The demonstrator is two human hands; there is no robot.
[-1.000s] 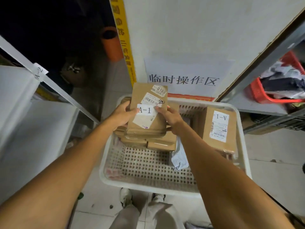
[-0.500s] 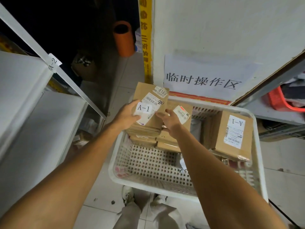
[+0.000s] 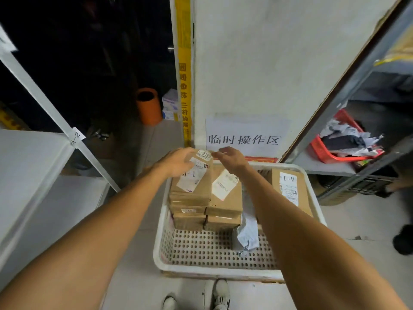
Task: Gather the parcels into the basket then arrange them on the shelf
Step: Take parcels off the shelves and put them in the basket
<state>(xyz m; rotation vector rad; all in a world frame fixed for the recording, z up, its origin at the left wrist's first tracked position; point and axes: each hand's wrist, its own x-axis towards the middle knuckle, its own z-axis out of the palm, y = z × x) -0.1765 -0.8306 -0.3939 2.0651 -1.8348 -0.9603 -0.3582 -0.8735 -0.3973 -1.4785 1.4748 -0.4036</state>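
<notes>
A white perforated basket [image 3: 223,270] stands on the floor in front of me and holds several brown cardboard parcels. The top parcel [image 3: 196,186], labelled A-1, lies tilted on the left stack, its far end above the basket rim. My left hand [image 3: 176,164] grips its far left edge and covers part of the label. My right hand [image 3: 230,159] pinches its far right corner by a small sticker. Beside it lies another stack of parcels [image 3: 226,198]. A larger A-1 box [image 3: 290,189] leans against the basket's right wall. A grey plastic bag [image 3: 247,233] lies on the basket floor.
A white shelf [image 3: 33,166] with an A-2 tag [image 3: 76,137] is on my left. On the right, a metal rack carries a red basket [image 3: 321,153] of bags. A paper sign [image 3: 244,137] hangs on the wall ahead; an orange cylinder [image 3: 148,106] stands in the dark gap. My shoes [image 3: 221,296] are below the basket.
Both hands have slid from the parcel's middle to its far end, and the parcel has dropped lower onto the left stack. My view has tilted up and right.
</notes>
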